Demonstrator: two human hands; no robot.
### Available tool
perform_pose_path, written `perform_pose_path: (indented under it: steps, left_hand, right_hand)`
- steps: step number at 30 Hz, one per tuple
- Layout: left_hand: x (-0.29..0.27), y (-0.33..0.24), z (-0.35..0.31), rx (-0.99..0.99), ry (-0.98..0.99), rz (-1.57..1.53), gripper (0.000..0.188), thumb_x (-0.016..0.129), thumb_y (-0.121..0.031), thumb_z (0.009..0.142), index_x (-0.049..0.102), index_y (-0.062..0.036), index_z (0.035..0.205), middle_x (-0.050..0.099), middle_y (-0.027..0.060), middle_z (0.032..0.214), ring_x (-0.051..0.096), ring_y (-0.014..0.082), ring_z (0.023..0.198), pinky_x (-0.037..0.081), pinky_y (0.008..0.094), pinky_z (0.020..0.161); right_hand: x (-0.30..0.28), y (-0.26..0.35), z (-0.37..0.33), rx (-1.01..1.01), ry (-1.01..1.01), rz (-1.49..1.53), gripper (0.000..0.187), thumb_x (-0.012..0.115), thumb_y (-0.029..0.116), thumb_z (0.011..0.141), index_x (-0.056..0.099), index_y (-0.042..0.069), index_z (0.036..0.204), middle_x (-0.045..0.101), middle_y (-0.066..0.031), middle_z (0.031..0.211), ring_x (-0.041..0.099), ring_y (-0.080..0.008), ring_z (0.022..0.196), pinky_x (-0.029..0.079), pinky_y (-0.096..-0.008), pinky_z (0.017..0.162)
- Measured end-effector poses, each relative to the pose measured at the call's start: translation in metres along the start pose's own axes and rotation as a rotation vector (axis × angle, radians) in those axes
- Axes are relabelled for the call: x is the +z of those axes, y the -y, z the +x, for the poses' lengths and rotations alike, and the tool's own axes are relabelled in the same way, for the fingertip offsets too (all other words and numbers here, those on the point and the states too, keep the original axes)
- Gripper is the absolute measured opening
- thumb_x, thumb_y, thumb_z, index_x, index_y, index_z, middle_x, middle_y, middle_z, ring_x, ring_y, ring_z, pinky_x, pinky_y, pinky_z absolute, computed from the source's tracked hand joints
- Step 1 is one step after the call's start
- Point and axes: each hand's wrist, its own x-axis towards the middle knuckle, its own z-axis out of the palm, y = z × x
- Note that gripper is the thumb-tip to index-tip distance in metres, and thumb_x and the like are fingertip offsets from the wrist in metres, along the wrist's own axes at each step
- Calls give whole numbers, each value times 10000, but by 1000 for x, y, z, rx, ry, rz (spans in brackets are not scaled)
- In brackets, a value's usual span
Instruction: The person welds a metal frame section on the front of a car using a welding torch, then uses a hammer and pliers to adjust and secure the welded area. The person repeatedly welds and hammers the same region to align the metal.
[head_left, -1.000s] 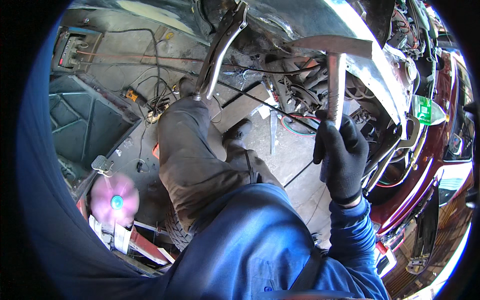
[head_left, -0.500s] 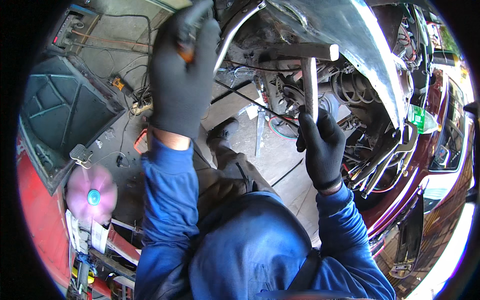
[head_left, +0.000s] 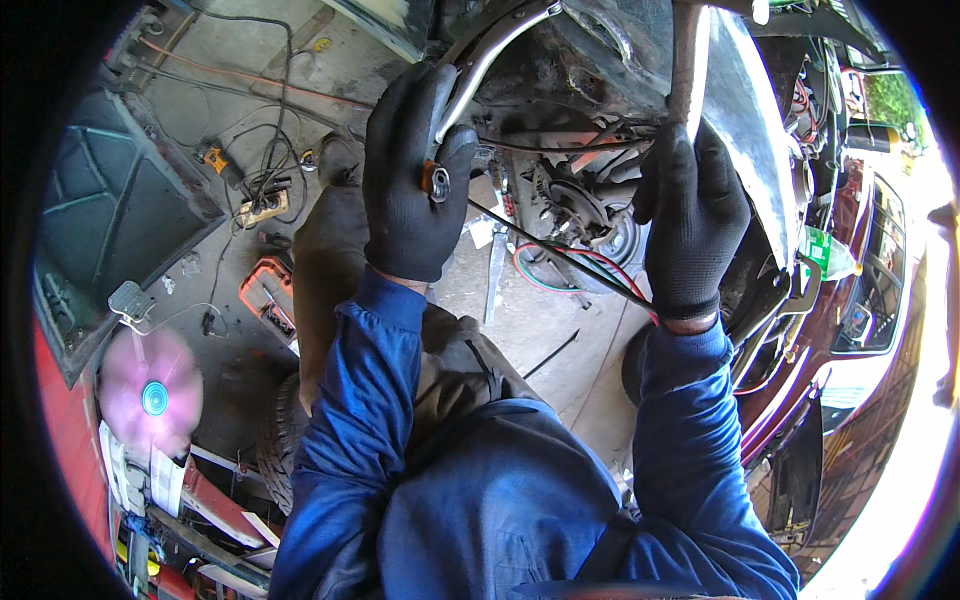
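My right hand (head_left: 697,225), in a black glove, is closed round the handle of a hammer (head_left: 689,75). The hammer stands raised beside a bare grey metal body panel (head_left: 750,110), its head partly cut off by the top edge. In my gloved left hand (head_left: 412,190) is a short tool with an orange and silver round end (head_left: 437,182); its other end is hidden by the fingers. Those fingers lie beside the panel's curved bright rim (head_left: 490,60), and whether they touch it I cannot tell.
Beyond my hands are wheel-hub parts (head_left: 590,215), a black bar and red and green hoses (head_left: 610,270). A dark red car (head_left: 800,400) stands right. Leftward are a spinning pink fan (head_left: 153,398), a dark panel (head_left: 120,220), cables, an orange case (head_left: 268,295) and a tyre (head_left: 285,435).
My right hand has gone up and to the right with the hammer. The left hand has shifted right and lower, closer to the panel's rim. The view has moved slightly too.
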Motion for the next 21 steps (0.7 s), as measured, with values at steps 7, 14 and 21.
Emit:
perform_pose_path:
  steps: [7, 14, 21]
  left_hand:
    - [-2, 0, 3, 28, 19, 1, 497, 693, -128, 1040, 591, -50, 1520, 577, 205, 1489, 590, 383, 1367, 492, 462, 1140]
    - [-1, -4, 4, 17, 20, 33, 471, 672, -113, 1051, 603, -51, 1513, 574, 220, 1490, 595, 383, 1354, 496, 465, 1129]
    - [-1, -2, 4, 31, 21, 67, 462, 646, -96, 1055, 601, -42, 1512, 578, 226, 1493, 591, 384, 1362, 493, 469, 1129]
  right_hand:
    - [8, -9, 19, -64, 81, -212, 348, 666, 234, 1101, 703, -9, 1348, 780, -105, 995, 715, -127, 847, 574, -301, 783]
    - [14, -7, 18, -110, 15, -120, 344, 652, 253, 1112, 717, 2, 1339, 715, -43, 836, 632, -79, 731, 521, -279, 672]
    - [-2, 2, 16, -8, 48, -105, 416, 616, 263, 1125, 659, -18, 1428, 713, -73, 918, 672, -142, 786, 538, -298, 723]
